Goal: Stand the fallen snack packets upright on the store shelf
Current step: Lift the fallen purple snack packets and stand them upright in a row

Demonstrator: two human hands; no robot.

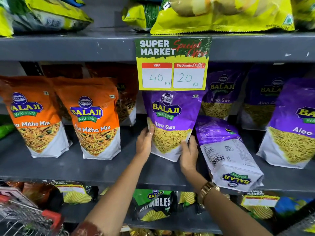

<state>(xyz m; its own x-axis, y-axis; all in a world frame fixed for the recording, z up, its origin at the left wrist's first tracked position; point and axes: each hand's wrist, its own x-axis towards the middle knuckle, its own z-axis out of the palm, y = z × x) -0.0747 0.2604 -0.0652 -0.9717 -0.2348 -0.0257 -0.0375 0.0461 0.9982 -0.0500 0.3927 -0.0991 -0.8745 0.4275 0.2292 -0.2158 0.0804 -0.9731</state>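
Observation:
A purple Aloo Sev packet point(170, 123) stands upright at the middle of the grey shelf point(71, 166). My left hand point(144, 142) grips its left edge and my right hand point(188, 153) holds its lower right corner. Just to the right, another purple packet point(225, 150) lies fallen on its front, back side up with the barcode showing, its bottom end over the shelf's front edge. More purple packets point(293, 123) stand upright at the right and behind.
Two orange Mitha Mix packets point(95, 120) stand upright on the left. A yellow price sign point(173, 65) hangs from the shelf above, over the held packet's top. Chip bags fill the shelves above and below. A shopping cart point(25, 217) is at bottom left.

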